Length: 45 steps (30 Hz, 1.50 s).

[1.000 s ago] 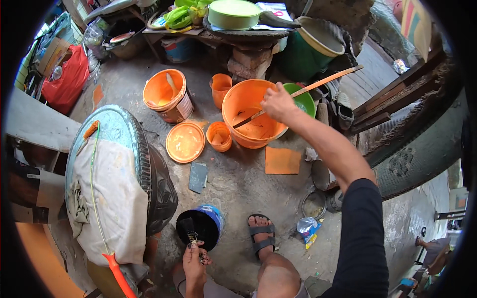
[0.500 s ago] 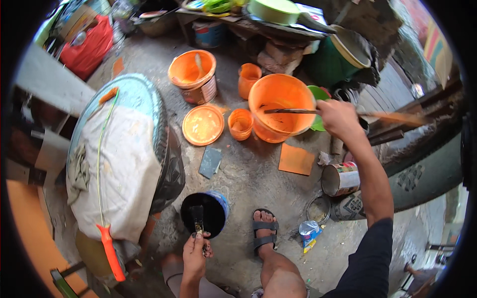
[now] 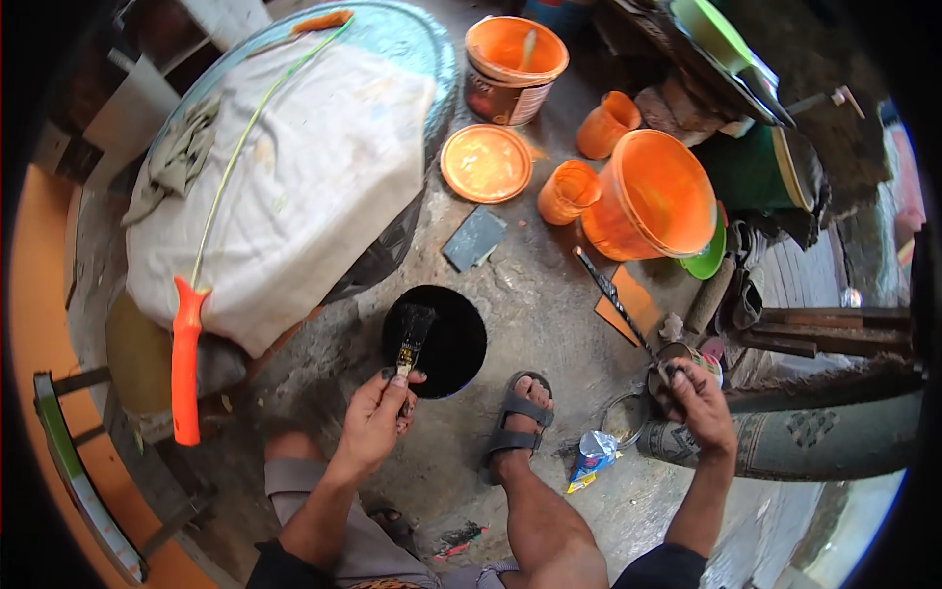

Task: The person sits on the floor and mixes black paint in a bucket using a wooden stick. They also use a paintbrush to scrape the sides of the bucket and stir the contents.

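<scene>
My left hand (image 3: 378, 417) is closed round the handle of a paintbrush (image 3: 414, 334). Its black-coated bristles hang over the mouth of a bucket with a dark black inside (image 3: 461, 363), which stands on the floor before me. On the other side, my right hand (image 3: 705, 410) grips one end of a thin stick (image 3: 610, 292) smeared black. The stick slants up and leftward, above an orange square sheet (image 3: 638, 304), its far end short of the large orange bucket (image 3: 677, 191). Both hands have dark stains on the fingers.
Two orange cups (image 3: 569, 192) and an orange lid (image 3: 487, 164) lie near an orange-stained pail (image 3: 510, 83). A grey flat piece (image 3: 474, 239) is on the floor. At left is a cloth-covered round top (image 3: 294, 177) bearing a red-handled tool (image 3: 186, 363). A rolled mat (image 3: 785, 432) lies at right.
My right hand has brought the stick away from over the large orange bucket, down and nearer to me. My left hand still keeps the brush over the dark bucket. The view has turned.
</scene>
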Available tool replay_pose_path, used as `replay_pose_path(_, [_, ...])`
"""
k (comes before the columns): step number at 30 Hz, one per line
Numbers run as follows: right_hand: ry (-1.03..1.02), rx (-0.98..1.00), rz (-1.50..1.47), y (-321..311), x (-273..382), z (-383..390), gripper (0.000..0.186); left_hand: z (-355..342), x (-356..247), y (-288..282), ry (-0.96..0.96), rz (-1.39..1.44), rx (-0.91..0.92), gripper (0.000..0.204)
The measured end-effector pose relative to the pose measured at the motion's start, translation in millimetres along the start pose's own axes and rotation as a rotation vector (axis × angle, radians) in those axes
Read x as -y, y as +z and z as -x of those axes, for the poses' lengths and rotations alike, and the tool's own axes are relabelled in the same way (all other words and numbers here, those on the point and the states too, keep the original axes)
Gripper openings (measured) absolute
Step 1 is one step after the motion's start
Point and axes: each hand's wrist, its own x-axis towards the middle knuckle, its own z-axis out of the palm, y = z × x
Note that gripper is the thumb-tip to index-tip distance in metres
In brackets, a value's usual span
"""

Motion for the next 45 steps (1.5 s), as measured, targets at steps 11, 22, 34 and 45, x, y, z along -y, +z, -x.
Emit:
replay_pose_path(11, [-0.405,-0.121,0.495,63,-32,-3,0.021,5,16,-12,-0.004,0.045,0.022,0.030])
replay_pose_path(22, [-0.578,-0.216,1.123,51,-19,9,0.025,10,25,-24,-0.031,0.037,-0.033,0.029])
replay_pose_path(34, [-0.447,-0.257,1.009,47,-30,15,0.018,17,27,-18,-0.039,0.020,0.001,0.029])
replay_pose_path(45, [-0.576,0.059,0.710,129,-35,4,0.041,19,31,-6,-0.013,-0.198,0.037,0.026])
